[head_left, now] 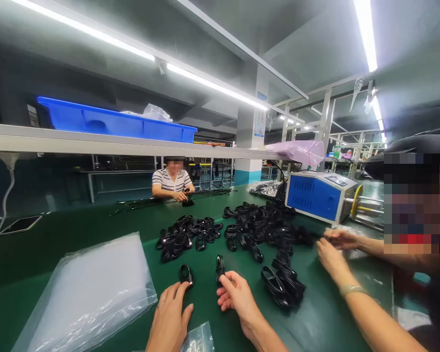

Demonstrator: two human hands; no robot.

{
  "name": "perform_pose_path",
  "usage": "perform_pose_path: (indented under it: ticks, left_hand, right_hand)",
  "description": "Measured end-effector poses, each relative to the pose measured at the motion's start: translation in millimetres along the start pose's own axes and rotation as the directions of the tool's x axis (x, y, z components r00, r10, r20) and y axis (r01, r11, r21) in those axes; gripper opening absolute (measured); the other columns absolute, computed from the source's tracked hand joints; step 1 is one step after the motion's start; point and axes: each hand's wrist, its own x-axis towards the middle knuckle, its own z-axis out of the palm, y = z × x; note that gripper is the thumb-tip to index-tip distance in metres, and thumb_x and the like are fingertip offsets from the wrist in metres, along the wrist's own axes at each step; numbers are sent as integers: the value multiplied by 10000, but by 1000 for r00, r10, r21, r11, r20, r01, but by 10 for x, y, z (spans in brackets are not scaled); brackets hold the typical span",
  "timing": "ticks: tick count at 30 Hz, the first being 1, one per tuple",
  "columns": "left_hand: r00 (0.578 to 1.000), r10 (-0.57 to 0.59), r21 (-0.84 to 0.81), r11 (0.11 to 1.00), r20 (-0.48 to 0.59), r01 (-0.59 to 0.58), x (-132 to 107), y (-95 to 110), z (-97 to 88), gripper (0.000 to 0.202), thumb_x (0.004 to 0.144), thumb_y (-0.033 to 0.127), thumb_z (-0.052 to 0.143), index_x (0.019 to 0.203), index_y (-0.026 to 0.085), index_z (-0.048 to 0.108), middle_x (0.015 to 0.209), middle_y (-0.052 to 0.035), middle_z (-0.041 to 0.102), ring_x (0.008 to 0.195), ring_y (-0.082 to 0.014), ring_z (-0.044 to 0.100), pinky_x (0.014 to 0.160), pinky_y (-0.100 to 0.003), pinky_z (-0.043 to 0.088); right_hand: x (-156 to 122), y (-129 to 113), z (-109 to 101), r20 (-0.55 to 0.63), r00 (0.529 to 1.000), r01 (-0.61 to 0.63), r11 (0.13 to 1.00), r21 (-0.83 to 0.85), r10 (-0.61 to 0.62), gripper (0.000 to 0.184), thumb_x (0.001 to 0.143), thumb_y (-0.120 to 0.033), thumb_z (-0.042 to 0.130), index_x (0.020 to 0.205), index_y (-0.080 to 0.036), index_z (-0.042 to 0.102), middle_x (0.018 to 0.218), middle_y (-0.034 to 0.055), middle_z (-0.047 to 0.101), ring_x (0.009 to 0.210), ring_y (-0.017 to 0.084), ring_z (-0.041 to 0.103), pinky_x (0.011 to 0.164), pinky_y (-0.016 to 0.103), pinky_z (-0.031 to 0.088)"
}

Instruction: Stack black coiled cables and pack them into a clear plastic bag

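Between the thumb and fingers of my right hand (240, 300) is a coiled black cable (220, 266), held upright just above or on the green table. My left hand (170, 310) lies palm down with its thumb apart. Its fingertips touch the lower edge of another coiled black cable (185, 275) lying on the table. A small clear plastic bag (200, 338) sits partly under my left wrist. Beyond both hands are a pile of coiled cables (190, 232) and a larger heap (258, 222) to its right. A bunch of coils (284, 283) lies right of my right hand.
A stack of clear plastic bags (95, 288) covers the left of the table, with a phone (21, 224) behind. A blue-and-white machine (311, 195) stands back right. A co-worker's hands (333, 249) handle cables at right; another person (172, 183) sits opposite. A shelf (132, 146) runs overhead.
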Motion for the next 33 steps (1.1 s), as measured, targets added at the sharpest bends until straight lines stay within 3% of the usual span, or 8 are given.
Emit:
perform_pose_path:
  ticks: [7, 19, 22, 27, 33]
  left_hand:
    - [999, 26, -25, 999, -24, -26, 26, -18, -1, 310, 829, 281, 403, 1071, 196, 578, 1266, -88, 514, 1218, -238, 411, 996, -397, 353]
    - [1000, 15, -95, 995, -25, -17, -10, 6, -29, 289, 813, 252, 425, 1049, 186, 578, 1257, -84, 513, 1224, -237, 390, 997, -395, 338]
    - [1000, 1, -118, 993, -28, -4, -31, 28, -49, 281, 806, 238, 432, 1042, 198, 580, 1258, -76, 512, 1227, -232, 382, 995, -391, 334]
    - [1000, -19, -120, 993, 6, 19, -53, 60, -94, 286, 794, 221, 446, 1046, 199, 580, 1263, -73, 508, 1228, -230, 378, 1000, -384, 321]
    - [999, -31, -125, 992, 10, 32, -61, 66, -108, 298, 800, 221, 433, 1059, 192, 578, 1277, -77, 495, 1237, -230, 368, 991, -372, 326]
  right_hand:
    - [-47, -124, -77, 30, 995, -100, 972, 215, 96, 314, 719, -428, 632, 778, -148, 501, 587, 47, 636, 461, 85, 562, 446, 168, 420]
    - [-101, -226, -109, 113, 974, -221, 912, 345, 194, 127, 772, -219, 574, 777, -93, 562, 566, 55, 613, 436, 81, 536, 418, 156, 385]
    - [-111, -230, -129, 157, 959, -277, 892, 356, 235, 166, 776, -228, 541, 828, -77, 587, 536, 21, 568, 392, 67, 489, 361, 143, 320]
    - [-125, -245, -154, 159, 954, -297, 886, 357, 256, 251, 840, -291, 394, 753, -123, 558, 483, -30, 460, 320, 41, 352, 298, 130, 159]
    - [-128, -235, -142, 119, 967, -248, 942, 224, 226, 270, 826, -334, 358, 743, -138, 524, 474, -50, 414, 298, 39, 304, 301, 148, 145]
